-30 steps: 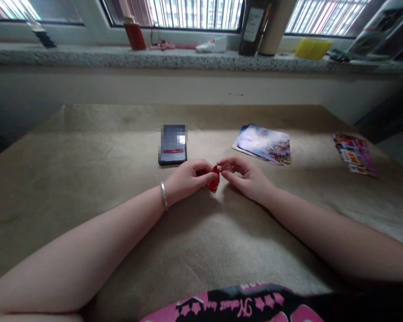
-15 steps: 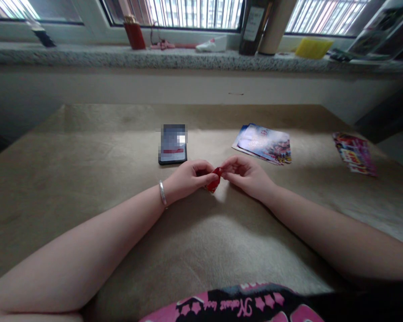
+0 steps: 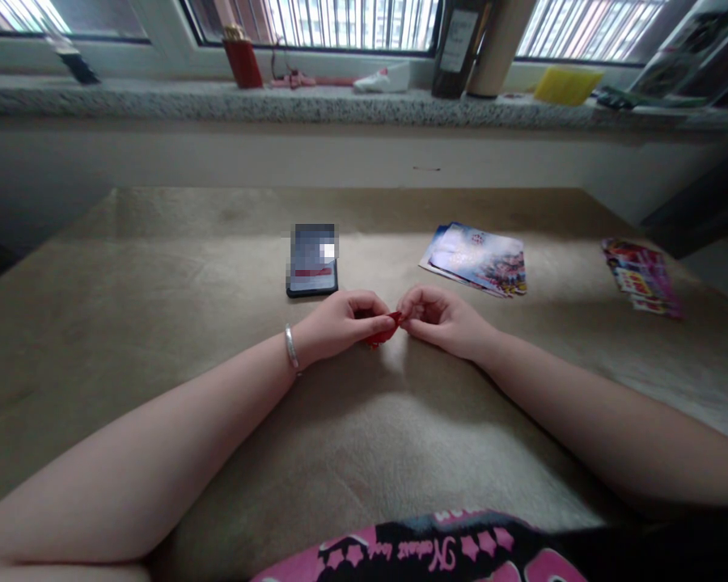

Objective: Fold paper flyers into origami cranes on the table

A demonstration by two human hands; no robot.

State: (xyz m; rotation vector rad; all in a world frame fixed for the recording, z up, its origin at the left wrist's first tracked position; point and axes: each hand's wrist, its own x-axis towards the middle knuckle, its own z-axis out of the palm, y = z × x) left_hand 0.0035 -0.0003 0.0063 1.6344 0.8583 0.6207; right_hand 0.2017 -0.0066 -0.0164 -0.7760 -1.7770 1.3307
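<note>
The left hand [image 3: 340,327] had its grip closed on a small piece of red paper [image 3: 385,332], the thumb lying across its near face. The right hand [image 3: 449,323] faced it with fingers curled, thumb and forefinger pinched at the paper's pointed right end. The paper was held between the two hands, just above the middle of the bench [image 3: 370,453]; whether its lower edge touched the surface could not be told. A silvery bracelet [image 3: 290,347] circled the left wrist.

Just beyond the left hand lay a phone [image 3: 313,283], its screen blurred out. Past the right hand, a loose stack of picture cards [image 3: 479,255] lay overlapping, and well apart, near the bench's right edge, some pink and red cards [image 3: 641,279] were spread out. Behind, the speckled windowsill [image 3: 188,101] carried a red bottle [image 3: 243,63], a dark box [image 3: 458,48] and a yellow block [image 3: 567,86].
</note>
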